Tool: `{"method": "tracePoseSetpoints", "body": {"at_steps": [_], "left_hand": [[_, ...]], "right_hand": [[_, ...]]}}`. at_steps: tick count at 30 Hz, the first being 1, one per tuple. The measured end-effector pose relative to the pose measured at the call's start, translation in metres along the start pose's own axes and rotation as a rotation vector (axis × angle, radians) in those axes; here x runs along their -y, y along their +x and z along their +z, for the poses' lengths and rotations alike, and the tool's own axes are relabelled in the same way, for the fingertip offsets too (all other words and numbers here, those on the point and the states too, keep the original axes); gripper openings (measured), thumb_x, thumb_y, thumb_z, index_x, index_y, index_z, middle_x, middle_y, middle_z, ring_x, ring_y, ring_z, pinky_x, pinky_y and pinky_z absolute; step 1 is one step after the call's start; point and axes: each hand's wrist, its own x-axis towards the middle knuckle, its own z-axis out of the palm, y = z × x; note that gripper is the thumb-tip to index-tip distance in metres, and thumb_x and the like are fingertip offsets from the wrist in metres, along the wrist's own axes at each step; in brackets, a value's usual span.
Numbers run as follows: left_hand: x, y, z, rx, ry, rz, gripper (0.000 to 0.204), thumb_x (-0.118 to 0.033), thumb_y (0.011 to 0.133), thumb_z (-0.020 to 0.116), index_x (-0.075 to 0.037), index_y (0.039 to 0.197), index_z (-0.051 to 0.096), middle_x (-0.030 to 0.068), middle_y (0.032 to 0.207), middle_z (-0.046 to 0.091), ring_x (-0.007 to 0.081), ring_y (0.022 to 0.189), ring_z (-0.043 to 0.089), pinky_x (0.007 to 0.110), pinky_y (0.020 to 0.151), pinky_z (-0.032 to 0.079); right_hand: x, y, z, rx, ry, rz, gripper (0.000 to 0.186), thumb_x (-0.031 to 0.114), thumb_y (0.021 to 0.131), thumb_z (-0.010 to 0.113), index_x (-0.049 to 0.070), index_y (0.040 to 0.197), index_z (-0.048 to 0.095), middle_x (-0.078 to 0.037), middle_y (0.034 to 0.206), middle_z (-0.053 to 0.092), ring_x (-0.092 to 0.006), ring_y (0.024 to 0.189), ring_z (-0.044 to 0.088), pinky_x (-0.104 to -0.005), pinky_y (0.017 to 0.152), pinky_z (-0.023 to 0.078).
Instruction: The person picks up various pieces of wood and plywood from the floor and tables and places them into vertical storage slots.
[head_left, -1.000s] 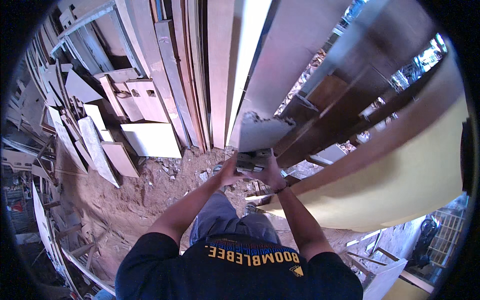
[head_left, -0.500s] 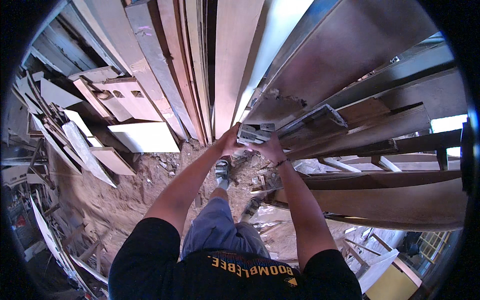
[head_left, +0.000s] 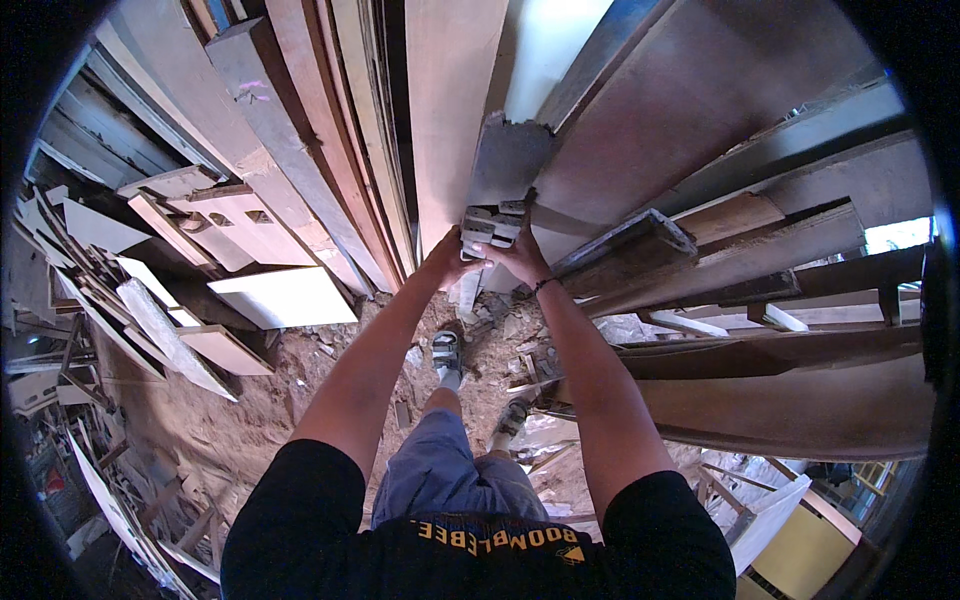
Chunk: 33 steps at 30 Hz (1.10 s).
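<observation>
Both arms reach forward, and between my hands is a bundle of short greyish wooden pieces (head_left: 492,226), with their ends showing. My left hand (head_left: 447,262) is closed round the near left side of the bundle. My right hand (head_left: 516,256) grips its right side, thumb toward the left hand. Just beyond the bundle lies a dark grey patch (head_left: 510,160) with a jagged far edge; I cannot tell whether it is a shadow or a piece of board. A tall pale board (head_left: 452,110) leans beside it, on the left.
Long planks (head_left: 270,110) lean at the left, and a wide brown panel (head_left: 700,110) leans at the right. A white board (head_left: 288,298) and several offcuts (head_left: 165,310) lie left. Rubble (head_left: 490,320) covers the dirt floor near my feet. A curved brown sheet (head_left: 770,405) extends along the right.
Both hands have moved farther forward and slightly left with the bundle of wooden pieces. The dark patch now covers the lower part of the bright white board. My view has shifted a little.
</observation>
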Motion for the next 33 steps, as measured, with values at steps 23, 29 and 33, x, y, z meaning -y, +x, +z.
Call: {"method": "tracePoseSetpoints", "body": {"at_steps": [23,29,33], "left_hand": [[-0.04,0.028,-0.01,0.227,0.556,-0.29,0.081,-0.069,0.081,0.059,0.004,0.115,0.056,0.0235,0.098,0.069,0.0367,0.094,0.068,0.045,0.081,0.055],[-0.023,0.022,-0.014,0.127,0.559,-0.307,0.087,-0.071,0.082,0.057,0.006,0.121,0.045,0.0263,0.095,0.067,0.0376,0.094,0.068,0.047,0.08,0.054],[-0.034,0.007,-0.005,0.144,0.555,-0.309,0.088,-0.069,0.083,0.057,0.007,0.125,0.041,0.028,0.101,0.066,0.0397,0.096,0.067,0.048,0.08,0.054]], "right_hand": [[0.008,-0.005,-0.007,-0.221,-0.878,-0.207,0.076,0.039,0.08,0.076,-0.002,0.132,0.039,-0.022,0.123,0.055,-0.0365,0.116,0.054,-0.0445,0.098,0.044],[0.031,-0.002,0.003,-0.257,-0.596,0.169,0.082,0.048,0.082,0.073,-0.005,0.132,0.037,-0.029,0.123,0.053,-0.0445,0.113,0.055,-0.0485,0.093,0.048],[0.017,-0.041,-0.002,-0.252,-0.63,0.2,0.087,0.054,0.082,0.07,-0.01,0.132,0.038,-0.032,0.126,0.052,-0.0437,0.117,0.054,-0.0466,0.096,0.047]]}}
